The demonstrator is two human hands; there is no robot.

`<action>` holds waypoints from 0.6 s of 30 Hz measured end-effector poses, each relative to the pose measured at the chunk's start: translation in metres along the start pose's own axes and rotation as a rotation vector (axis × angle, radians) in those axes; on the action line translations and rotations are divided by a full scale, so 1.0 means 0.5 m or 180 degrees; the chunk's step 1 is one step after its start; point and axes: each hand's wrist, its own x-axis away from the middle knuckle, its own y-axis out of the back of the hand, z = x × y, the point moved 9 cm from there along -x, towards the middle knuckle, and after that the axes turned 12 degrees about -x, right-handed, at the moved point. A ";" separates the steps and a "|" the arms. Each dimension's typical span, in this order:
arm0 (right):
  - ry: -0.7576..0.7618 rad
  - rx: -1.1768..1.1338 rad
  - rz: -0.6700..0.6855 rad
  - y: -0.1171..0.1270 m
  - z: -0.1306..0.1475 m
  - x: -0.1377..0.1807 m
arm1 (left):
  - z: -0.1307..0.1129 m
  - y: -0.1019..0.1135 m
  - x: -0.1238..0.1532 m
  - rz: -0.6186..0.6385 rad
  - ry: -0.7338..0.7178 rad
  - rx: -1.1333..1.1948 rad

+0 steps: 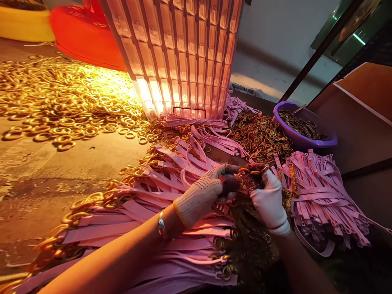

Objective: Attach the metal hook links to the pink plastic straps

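Note:
My left hand [203, 192], in a dotted knit glove with dark finger coverings, is closed with its fingertips at a gold ring [244, 171]. From the other side my right hand [271, 200], in a white glove with dark fingertips, closes in on the same spot, pinching small metal hardware too small to name. The hands nearly meet above a layer of pink straps [180, 190] with gold rings at their ends. Gold chain pieces [294, 181] lie just right of my right hand. My fingers partly hide the parts between them.
Loose gold rings [70, 106] cover the table's left side. A lit ribbed panel [180, 57] rises behind, beside a red round container [88, 36]. To the right are heaped metal clasps [260, 132], a purple basin [306, 141] and a bundle of pink straps [327, 196].

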 end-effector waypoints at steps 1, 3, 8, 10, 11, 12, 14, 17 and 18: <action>-0.0100 -0.0167 -0.0082 0.000 -0.006 -0.001 | -0.010 0.008 0.001 -0.0161 -0.0249 -0.0179; -0.0377 -0.0466 -0.0195 -0.005 -0.024 -0.001 | -0.036 0.022 0.010 -0.0528 -0.0837 -0.0810; -0.0980 -0.0836 -0.0363 -0.005 -0.071 -0.014 | -0.099 -0.014 0.069 -0.0993 -0.2336 -0.2962; -0.0875 -0.0699 -0.0718 0.035 -0.075 -0.032 | -0.118 -0.020 0.091 -0.1148 -0.2557 -0.3305; -0.0807 -0.0622 -0.0883 0.058 -0.073 -0.040 | -0.127 -0.013 0.096 -0.1217 -0.2517 -0.3255; -0.0758 -0.0585 -0.0966 0.074 -0.071 -0.047 | -0.133 0.000 0.096 -0.1231 -0.2365 -0.3019; -0.0705 -0.0657 -0.0827 0.082 -0.063 -0.056 | -0.124 0.036 0.073 -0.1038 -0.1677 -0.1954; -0.0589 -0.0787 -0.0309 0.047 -0.038 -0.045 | -0.064 0.062 0.028 -0.0665 -0.0432 -0.0072; -0.0563 -0.0774 -0.0196 0.031 -0.030 -0.035 | -0.049 0.060 0.018 -0.0598 -0.0205 0.0268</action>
